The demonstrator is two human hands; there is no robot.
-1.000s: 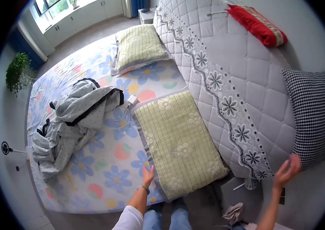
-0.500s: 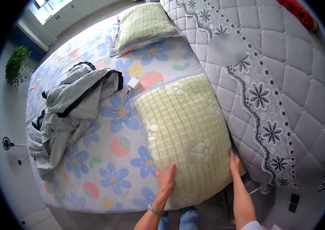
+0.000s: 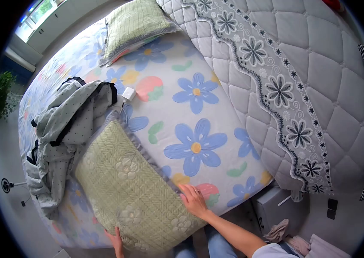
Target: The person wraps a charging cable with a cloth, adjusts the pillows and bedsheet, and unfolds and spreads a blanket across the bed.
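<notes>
A yellow-green quilted pillow (image 3: 143, 180) with stitched flowers and a grey ruffled edge lies slanted across the near part of the bed. My left hand (image 3: 115, 241) is at its lower left edge, thumb and fingers apart; part of this hand is hidden at the frame bottom. My right hand (image 3: 194, 202), with a ring on it, rests on the pillow's right edge near the ruffle, fingers stretched out. The pillow's upper left side lies close against a crumpled grey dotted cloth (image 3: 79, 103) with black trim.
The bed has a floral sheet (image 3: 216, 112). A matching pillow (image 3: 134, 26) lies at the far end. A white charger (image 3: 128, 93) with a cable sits by the cloth. On the right is a grey quilted bedspread (image 3: 319, 86). A grey cabinet (image 3: 280, 210) stands beside the bed, with clothes (image 3: 293, 243) near it.
The near pillow has shifted left and turned, showing a zigzag-quilted face instead of the striped one. Both hands moved left with it, uncovering more floral sheet. The view has also shifted.
</notes>
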